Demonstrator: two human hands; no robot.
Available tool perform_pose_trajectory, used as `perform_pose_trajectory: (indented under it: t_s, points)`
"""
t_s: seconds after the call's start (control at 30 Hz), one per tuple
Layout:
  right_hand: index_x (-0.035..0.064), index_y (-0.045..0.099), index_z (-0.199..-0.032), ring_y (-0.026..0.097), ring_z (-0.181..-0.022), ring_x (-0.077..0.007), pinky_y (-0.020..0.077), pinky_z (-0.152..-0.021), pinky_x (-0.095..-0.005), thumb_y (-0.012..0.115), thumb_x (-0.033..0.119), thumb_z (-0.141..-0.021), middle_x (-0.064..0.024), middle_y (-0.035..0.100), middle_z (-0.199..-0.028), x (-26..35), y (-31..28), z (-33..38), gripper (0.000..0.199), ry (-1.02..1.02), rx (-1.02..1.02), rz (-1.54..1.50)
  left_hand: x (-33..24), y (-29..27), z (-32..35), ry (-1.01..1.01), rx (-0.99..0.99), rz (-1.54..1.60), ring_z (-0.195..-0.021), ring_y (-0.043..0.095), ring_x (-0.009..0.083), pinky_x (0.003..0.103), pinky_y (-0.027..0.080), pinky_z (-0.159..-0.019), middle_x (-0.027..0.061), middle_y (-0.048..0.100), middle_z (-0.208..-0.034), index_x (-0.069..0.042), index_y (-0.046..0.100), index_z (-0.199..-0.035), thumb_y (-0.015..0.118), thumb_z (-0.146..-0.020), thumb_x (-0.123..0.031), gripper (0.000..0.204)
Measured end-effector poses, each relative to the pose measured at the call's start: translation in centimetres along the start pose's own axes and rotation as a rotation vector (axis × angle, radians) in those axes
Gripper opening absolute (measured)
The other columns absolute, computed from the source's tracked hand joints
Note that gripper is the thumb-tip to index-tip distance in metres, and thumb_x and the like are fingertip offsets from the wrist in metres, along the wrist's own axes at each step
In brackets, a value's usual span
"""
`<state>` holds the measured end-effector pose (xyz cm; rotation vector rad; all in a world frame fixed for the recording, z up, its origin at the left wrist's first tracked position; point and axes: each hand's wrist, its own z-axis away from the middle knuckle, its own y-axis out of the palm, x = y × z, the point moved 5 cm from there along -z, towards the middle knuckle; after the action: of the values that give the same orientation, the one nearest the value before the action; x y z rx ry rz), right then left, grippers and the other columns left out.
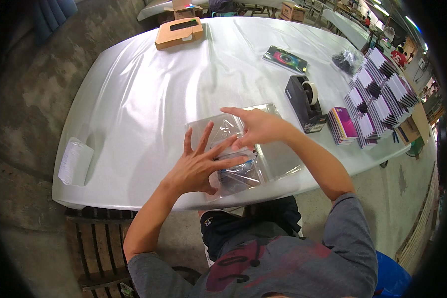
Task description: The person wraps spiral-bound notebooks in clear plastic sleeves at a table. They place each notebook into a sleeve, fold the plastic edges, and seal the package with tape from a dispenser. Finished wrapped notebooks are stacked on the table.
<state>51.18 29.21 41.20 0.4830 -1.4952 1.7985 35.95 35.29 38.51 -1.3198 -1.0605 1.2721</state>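
Observation:
A stack of clear plastic bags [278,155] lies at the table's near edge, in front of me. Over its left part, my left hand [198,166] is spread with the fingers apart, pressing on a bag. Something dark and blue, partly hidden under the plastic and my fingers, shows beneath it; I cannot make out its kind. Just above and to the right, my right hand [258,128] hovers over or touches the plastic. Its index finger is stretched out to the left and its thumb points down, apart from it, with nothing visible between them.
Right of the bags stands a black tape dispenser [305,107]. Beyond it are a small notebook stack [342,124] with purple covers and tall piles of spiral notebooks [377,102]. A dark, colourful pack [285,59] and a cardboard box [180,34] lie farther back; a white bundle [76,161] sits left.

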Motion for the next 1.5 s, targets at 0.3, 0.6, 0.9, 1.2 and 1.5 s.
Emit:
perform_pose_trajectory:
  t_s: [0.3,0.6,0.9,1.2,1.5]
  points:
    - [0.0223,0.044,-0.133,0.057,-0.105,-0.0266,0.0419,-0.091,-0.0401,0.078,0.01,-0.059,-0.0071,0.064,-0.102,-1.3,-0.2,5.1,0.083,-0.441,-0.286,0.49,0.4,0.2,0.1,0.008,0.017,0.116,-0.141,-0.004,0.036,0.067,-0.01,-0.104,-0.0076,0.019,-0.152,-0.052,0.035,-0.134,0.088,-0.04,-0.031,0.11]
    - [0.017,0.071,-0.081,0.058,-0.098,-0.0151,0.0316,-0.098,-0.0414,0.074,0.021,-0.069,0.0008,0.064,-0.106,2.2,2.9,6.5,0.013,-0.855,-0.776,0.321,1.1,1.4,0.0,-0.048,-0.166,0.363,-0.142,-0.002,0.0326,0.067,-0.008,-0.104,-0.0065,0.033,-0.146,-0.04,0.059,-0.118,0.083,-0.057,-0.031,0.066]
    - [0.0071,0.06,-0.097,0.043,-0.123,-0.0335,0.0351,-0.101,-0.0427,0.078,0.032,-0.07,-0.0193,0.044,-0.131,-0.5,1.6,6.3,0.04,-0.448,-0.583,-0.079,1.2,-0.9,-0.9,0.061,-0.849,0.85,-0.139,0.018,0.0339,0.061,0.016,-0.105,0.009,0.038,-0.142,-0.027,0.071,-0.102,0.082,-0.059,-0.035,0.045]
    - [0.0062,0.065,-0.091,0.045,-0.12,-0.027,0.0382,-0.098,-0.0366,0.08,0.024,-0.07,-0.015,0.039,-0.136,-5.0,5.9,3.8,0.032,-0.34,-0.43,-0.618,1.6,3.2,0.6,-0.241,-0.622,0.803,-0.131,0.032,0.0358,0.046,0.032,-0.102,0.0168,0.036,-0.139,-0.011,0.069,-0.087,0.086,-0.058,-0.027,0.037]
    - [0.0067,0.066,-0.082,0.047,-0.117,-0.0241,0.0409,-0.093,-0.0344,0.077,0.018,-0.073,-0.0139,0.047,-0.129,-3.3,5.1,4.2,0.018,-0.358,-0.506,-0.437,2.6,1.8,-2.2,-0.234,-0.5,1.111,-0.12,0.046,0.03,0.038,0.039,-0.097,0.0147,0.048,-0.126,-0.007,0.072,-0.082,0.081,-0.068,-0.02,0.021]
